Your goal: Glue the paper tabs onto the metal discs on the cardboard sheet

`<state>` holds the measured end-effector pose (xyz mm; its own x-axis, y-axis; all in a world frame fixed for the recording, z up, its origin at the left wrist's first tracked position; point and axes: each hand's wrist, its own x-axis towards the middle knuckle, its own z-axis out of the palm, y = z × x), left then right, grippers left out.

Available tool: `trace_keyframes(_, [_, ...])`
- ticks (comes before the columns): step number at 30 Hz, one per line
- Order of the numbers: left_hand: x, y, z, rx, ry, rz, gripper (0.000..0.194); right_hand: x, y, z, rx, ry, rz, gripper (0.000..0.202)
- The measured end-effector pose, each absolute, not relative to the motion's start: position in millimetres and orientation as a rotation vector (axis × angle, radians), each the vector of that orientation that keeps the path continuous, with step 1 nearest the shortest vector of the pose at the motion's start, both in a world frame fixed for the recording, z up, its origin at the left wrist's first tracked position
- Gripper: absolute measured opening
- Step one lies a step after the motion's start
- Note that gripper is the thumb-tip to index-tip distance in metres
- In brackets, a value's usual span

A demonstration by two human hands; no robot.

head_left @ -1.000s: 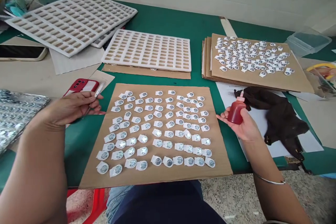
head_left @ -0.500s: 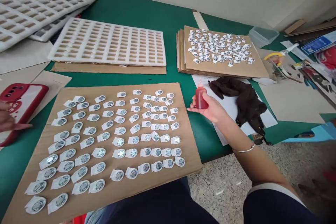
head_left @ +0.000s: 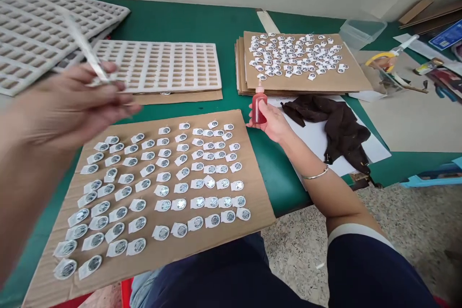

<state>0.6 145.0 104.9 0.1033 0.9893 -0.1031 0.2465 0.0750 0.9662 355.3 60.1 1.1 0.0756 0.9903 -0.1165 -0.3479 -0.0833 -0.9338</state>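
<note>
My right hand (head_left: 273,121) is wrapped round a small red squeeze bottle (head_left: 259,109), held upright with its pale pink nozzle pointing up. Raised at the left, my left hand (head_left: 68,106) pinches a slim silvery-white tool (head_left: 82,43); motion blur hides its exact kind. Below both hands, a cardboard sheet (head_left: 144,262) carries rows of small round silvery metal parts, each with a white tab, such as this metal part (head_left: 160,233). The sheet lies partly on the green table and its near edge reaches over the lap.
White foam trays (head_left: 159,65) with rectangular slots lie at the back left. A cardboard stack (head_left: 357,79) bears more small tabbed parts. Dark brown cloth (head_left: 335,125) rests on white paper at right, near yellow-handled scissors (head_left: 380,57) and a clear plastic box (head_left: 361,31).
My left hand has come up and rightward into view, now with the slim tool in it. The red phone seen at the left is out of sight. My right hand still holds the bottle.
</note>
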Motion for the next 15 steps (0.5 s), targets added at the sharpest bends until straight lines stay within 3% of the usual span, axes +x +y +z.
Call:
trace_keyframes(2, [46.0,145.1,92.3,1.247,0.998,0.853,0.027,358.7,63.3,-3.7,-1.075,-0.833,1.366,0.051])
trace_keyframes(5, [97.7,153.6,70.3,1.231,0.993,0.758,0.01,362.9,67.3,-8.3,-1.076,-0.795,1.385,0.054])
trace_keyframes(15, [135.5,190.6,17.9,1.713,1.108,0.789,0.012,357.0,54.8,-1.1,-1.06,-0.832,1.49,0.049])
